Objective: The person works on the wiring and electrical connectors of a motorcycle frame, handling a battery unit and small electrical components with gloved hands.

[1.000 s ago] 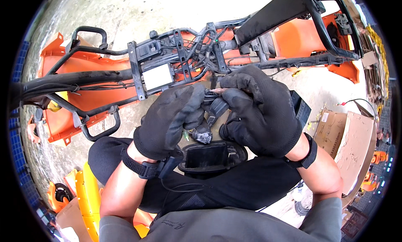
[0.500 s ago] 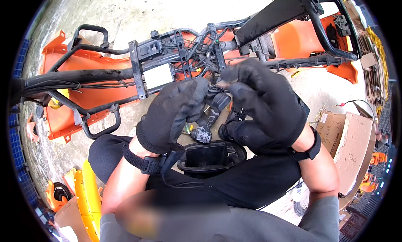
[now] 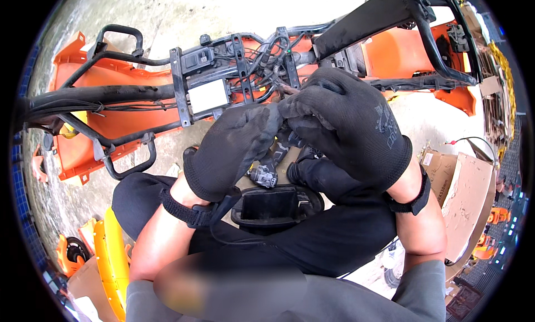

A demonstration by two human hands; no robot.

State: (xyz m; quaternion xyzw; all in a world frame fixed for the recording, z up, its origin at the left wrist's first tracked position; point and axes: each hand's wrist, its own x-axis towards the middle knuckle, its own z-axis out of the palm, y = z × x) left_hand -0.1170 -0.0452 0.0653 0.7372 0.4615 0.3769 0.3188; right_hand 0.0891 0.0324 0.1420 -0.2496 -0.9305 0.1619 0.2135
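Observation:
Both my hands, in black gloves, come together in front of the vehicle frame. My left hand [image 3: 234,146] has its fingers curled and pinched. Against its fingertips presses my right hand [image 3: 348,127], closed as well with its fingers bent. Whatever small thing lies between the fingers is hidden by the gloves. Just beyond them is a bundle of black wiring [image 3: 267,66] on the black tubular frame [image 3: 122,93]. A white rectangular box [image 3: 208,96] sits on the frame to the left of the wiring. Below my hands, partly covered, a dark power tool [image 3: 266,171] lies on the floor.
Orange body panels [image 3: 117,121] sit under the frame. An open black container [image 3: 273,206] stands between my legs. To the right are cardboard boxes [image 3: 465,194]; a yellow panel [image 3: 111,260] lies at the lower left.
My right hand has moved left and slightly down, closing the gap to my left hand. The fingertips of both hands now meet. The view has shifted a little.

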